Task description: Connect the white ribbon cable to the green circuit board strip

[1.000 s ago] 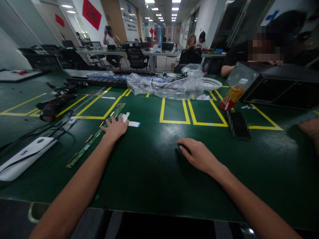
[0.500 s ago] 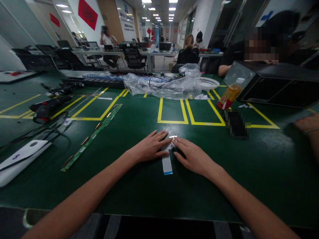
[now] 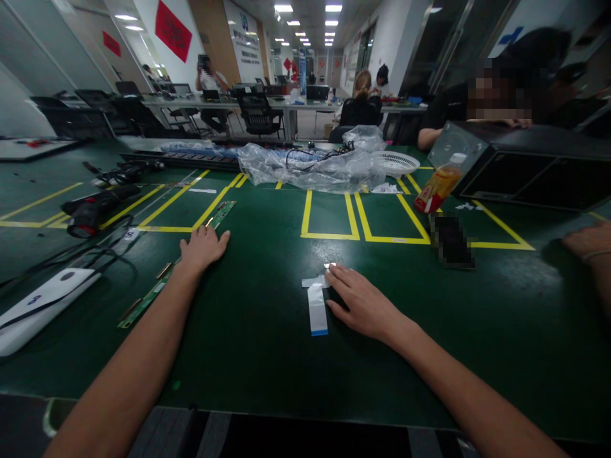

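A long, narrow green circuit board point(image 3: 151, 298) lies slantwise on the table to my left. My left hand point(image 3: 203, 247) is over its upper middle, covering part of it, thumb held apart from the fingers; whether the fingertips touch the board is hidden. In the middle lies a white flat ribbon cable point(image 3: 317, 312) with a blue end towards me and a short crosspiece at the top. My right hand point(image 3: 363, 300) rests with outstretched fingertips at the right end of that crosspiece, beside a small shiny bit.
On the left lie a white device point(image 3: 45, 305) with black cables and a black-and-red tool point(image 3: 93, 213). Clear plastic wrap point(image 3: 305, 168) and a white basket point(image 3: 398, 163) lie behind. A drink bottle point(image 3: 439, 184), dark phone point(image 3: 452, 240) and black case point(image 3: 534, 168) stand right, near another person's hand point(image 3: 589, 242).
My left hand has left the ribbon cable and moved left to the circuit board. The right hand has stayed nearly in place by the cable, whose crosspiece is now uncovered.
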Demonstrator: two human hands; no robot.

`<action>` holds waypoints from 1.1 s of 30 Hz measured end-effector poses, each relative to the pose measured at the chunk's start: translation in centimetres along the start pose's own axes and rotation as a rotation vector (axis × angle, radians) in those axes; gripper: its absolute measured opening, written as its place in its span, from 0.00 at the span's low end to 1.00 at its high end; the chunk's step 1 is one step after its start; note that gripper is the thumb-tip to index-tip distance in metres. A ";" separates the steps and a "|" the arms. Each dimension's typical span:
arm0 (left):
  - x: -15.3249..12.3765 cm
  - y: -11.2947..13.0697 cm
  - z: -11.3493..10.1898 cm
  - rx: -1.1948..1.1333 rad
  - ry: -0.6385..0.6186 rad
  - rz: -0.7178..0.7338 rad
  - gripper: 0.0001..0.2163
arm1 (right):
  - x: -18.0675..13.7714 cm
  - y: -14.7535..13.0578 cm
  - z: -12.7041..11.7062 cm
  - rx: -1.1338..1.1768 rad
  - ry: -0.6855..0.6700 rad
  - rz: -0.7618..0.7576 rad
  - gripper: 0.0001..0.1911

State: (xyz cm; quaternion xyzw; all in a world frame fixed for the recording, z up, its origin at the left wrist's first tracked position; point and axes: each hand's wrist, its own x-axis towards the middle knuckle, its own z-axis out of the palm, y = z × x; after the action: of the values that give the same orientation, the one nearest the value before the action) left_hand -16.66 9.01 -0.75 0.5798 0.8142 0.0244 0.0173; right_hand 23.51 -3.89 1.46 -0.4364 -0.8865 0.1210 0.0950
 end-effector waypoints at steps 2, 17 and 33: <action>0.0 0.1 0.1 0.012 -0.019 0.017 0.38 | 0.0 0.0 0.0 0.002 0.018 0.011 0.31; -1.2 2.0 -0.2 0.080 -0.037 0.171 0.33 | -0.2 0.5 0.0 0.024 0.010 0.025 0.29; -13.3 12.9 -1.0 -0.176 -0.293 1.214 0.28 | -0.1 -1.9 0.3 -0.031 -0.002 0.009 0.28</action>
State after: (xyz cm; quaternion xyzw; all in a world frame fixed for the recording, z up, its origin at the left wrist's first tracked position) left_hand -0.19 0.63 0.99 0.9324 0.3241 0.0171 0.1592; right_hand 22.09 -5.15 1.71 -0.4419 -0.8863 0.1080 0.0866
